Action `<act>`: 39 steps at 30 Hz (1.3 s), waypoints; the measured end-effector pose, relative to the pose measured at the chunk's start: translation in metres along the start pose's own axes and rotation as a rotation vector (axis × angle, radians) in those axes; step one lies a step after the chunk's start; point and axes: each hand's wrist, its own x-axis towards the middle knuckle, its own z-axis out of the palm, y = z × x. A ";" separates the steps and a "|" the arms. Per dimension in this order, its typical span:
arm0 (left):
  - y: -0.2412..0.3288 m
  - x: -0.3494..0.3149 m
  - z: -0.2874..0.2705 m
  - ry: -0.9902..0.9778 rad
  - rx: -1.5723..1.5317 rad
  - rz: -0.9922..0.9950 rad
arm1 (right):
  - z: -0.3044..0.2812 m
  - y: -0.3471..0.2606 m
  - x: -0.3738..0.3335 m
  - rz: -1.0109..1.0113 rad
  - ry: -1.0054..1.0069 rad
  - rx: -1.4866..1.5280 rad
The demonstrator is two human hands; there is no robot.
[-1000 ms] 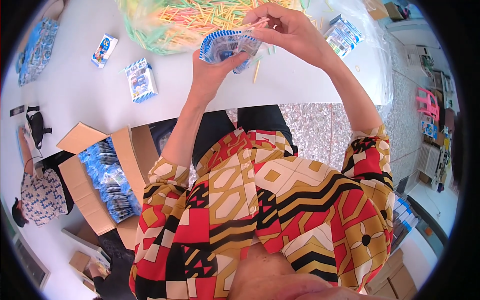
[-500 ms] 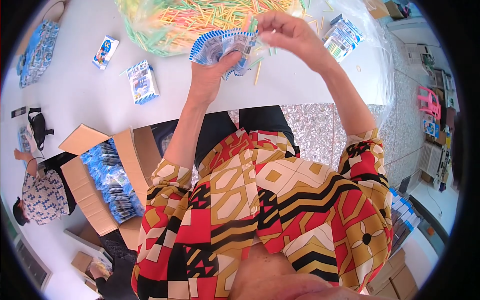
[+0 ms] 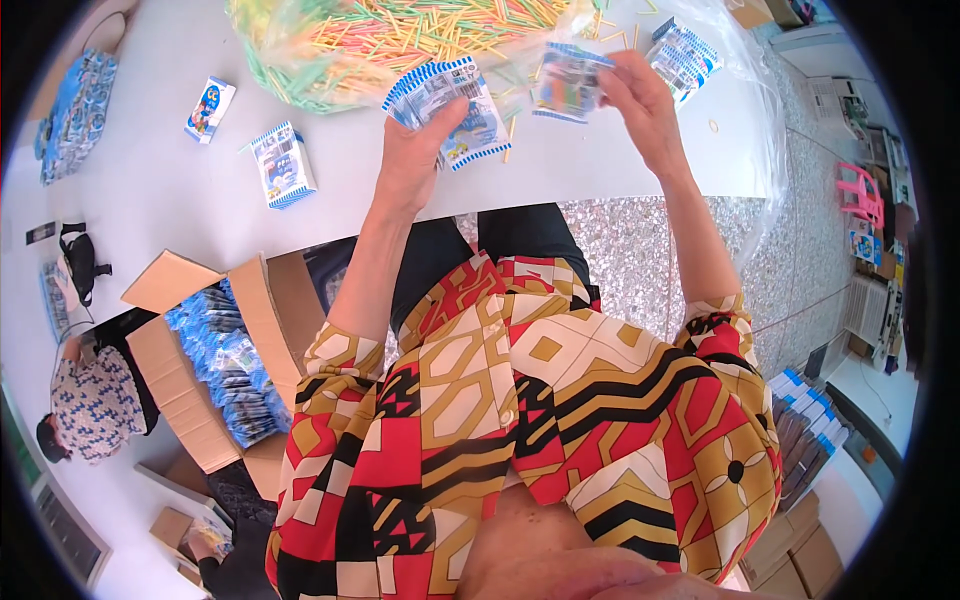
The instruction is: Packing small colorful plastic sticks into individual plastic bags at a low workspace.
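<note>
**Fanned packets held high while one is drawn away**

A fan of small blue-and-white packets [image 3: 445, 105] is held in the left hand [image 3: 415, 150], the grip closed on it with the thumb pressed across the lower edge. A single packet [image 3: 568, 80] is pinched at its side by the fingers of the right hand [image 3: 640, 100], whose grip is likewise closed. Both are held above the far part of the white desk [image 3: 160, 190], just in front of a clear bag of coloured sticks [image 3: 400, 35].

The fan is judged to be the weak point: it is clamped by one thumb only, so packets could slide out and scatter over the desk or off its near edge toward the lap. The single packet is caught only at its side, and could be dropped among the loose sticks [image 3: 512, 128] lying by the bag. The loose plastic sheet [image 3: 745, 130] at the right could also be snagged by the right forearm and dragged.

Against the earlier frames, the hands are seen to have parted: a second ago they met over the fan, whereas now the right hand is held well apart from it, with one packet taken along. The fan has been kept at much the same place. The two small boxes [image 3: 283, 165] on the desk and the open carton [image 3: 215, 370] of blue packets on the floor at the left are unmoved.
</note>
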 end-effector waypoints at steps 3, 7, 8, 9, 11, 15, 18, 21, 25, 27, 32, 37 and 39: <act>-0.002 0.002 0.000 0.021 -0.041 -0.044 | -0.041 0.043 -0.015 0.145 0.194 0.081; -0.003 0.002 0.001 0.042 -0.056 -0.079 | -0.075 0.081 -0.019 0.130 0.331 -0.068; -0.004 0.002 0.002 0.038 -0.055 -0.081 | -0.082 0.090 -0.020 0.129 0.336 -0.069; -0.005 0.002 0.004 0.035 -0.038 -0.060 | -0.088 0.100 -0.021 0.131 0.367 -0.183; -0.003 0.000 0.006 0.046 -0.019 -0.037 | -0.084 0.096 -0.019 0.134 0.386 -0.289; 0.001 -0.002 0.009 0.062 0.067 0.028 | -0.068 0.064 -0.007 -0.131 0.560 -0.798; 0.003 -0.005 0.011 0.073 0.115 0.077 | -0.026 0.028 0.002 -0.107 0.362 -0.550; 0.005 -0.007 0.019 0.078 0.143 0.099 | 0.015 -0.013 0.008 -0.037 0.005 -0.293; 0.003 -0.011 0.021 0.084 0.215 0.121 | 0.050 -0.033 0.016 -0.114 -0.227 -0.161; 0.004 -0.014 0.018 0.079 0.260 0.137 | 0.060 -0.039 0.020 -0.064 -0.363 -0.069; 0.011 -0.020 0.014 0.080 0.274 0.133 | 0.067 -0.039 0.026 -0.009 -0.435 -0.049; 0.013 -0.023 0.009 -0.034 0.203 0.059 | 0.063 -0.037 0.032 -0.137 -0.391 -0.103; 0.014 -0.024 0.007 -0.042 0.205 0.064 | 0.062 -0.037 0.031 -0.132 -0.421 -0.075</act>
